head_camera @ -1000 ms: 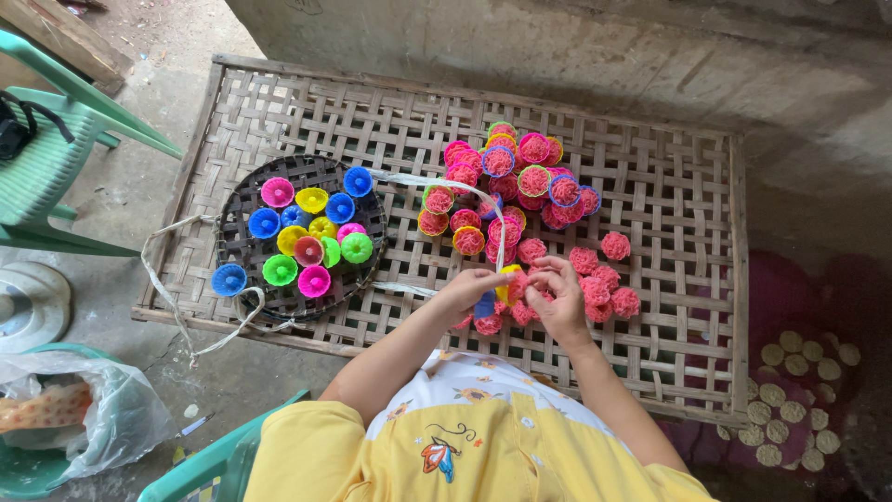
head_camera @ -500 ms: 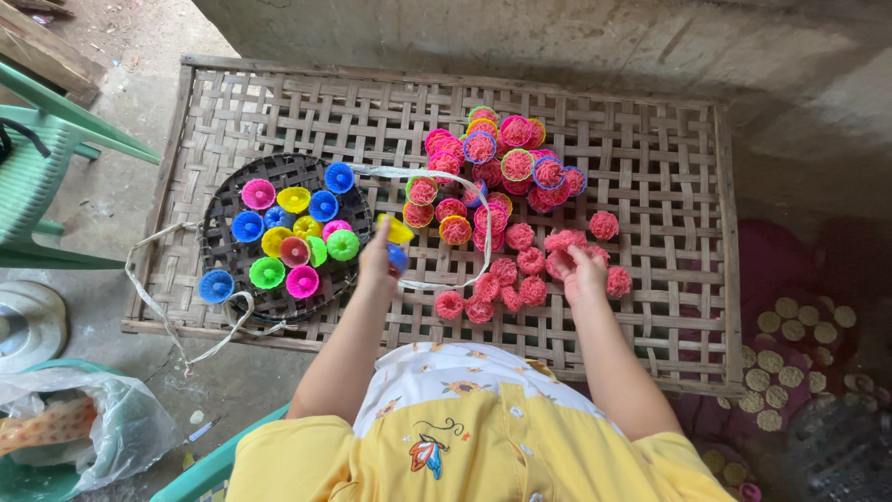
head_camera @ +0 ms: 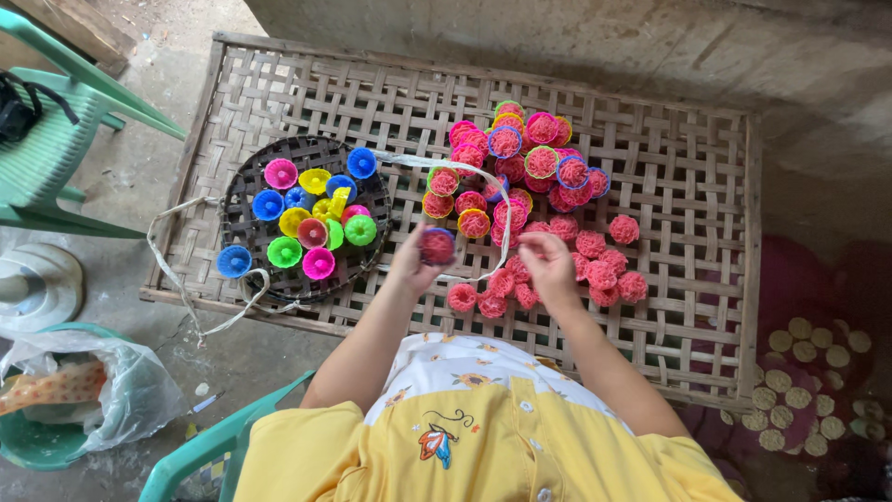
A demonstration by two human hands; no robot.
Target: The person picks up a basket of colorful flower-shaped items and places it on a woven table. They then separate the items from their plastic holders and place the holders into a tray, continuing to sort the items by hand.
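My left hand [head_camera: 413, 270] holds up a round pink cake in a blue mould [head_camera: 437, 246] over the middle of the woven bamboo tray [head_camera: 688, 177]. Close to its right, my right hand [head_camera: 550, 268] hovers with bent fingers over loose pink cakes [head_camera: 604, 265], and I see nothing gripped in it. Beyond both hands lies a pile of pink cakes still in coloured moulds [head_camera: 520, 158]. To the left, a dark round basket [head_camera: 243, 186] holds several empty bright moulds [head_camera: 316, 223]. A white strap [head_camera: 492, 186] loops over the pile.
A green plastic chair [head_camera: 56, 149] stands at the left and another chair's edge [head_camera: 200, 460] shows below. A clear plastic bag [head_camera: 121, 390] lies over a green basin at bottom left. Pale round discs [head_camera: 799, 390] lie on dark cloth at the right. A concrete wall [head_camera: 650, 46] runs behind.
My left hand reached left to the basket's edge, then came back to the centre and now holds a pink cake in a blue mould. My right hand stayed over the loose cakes.
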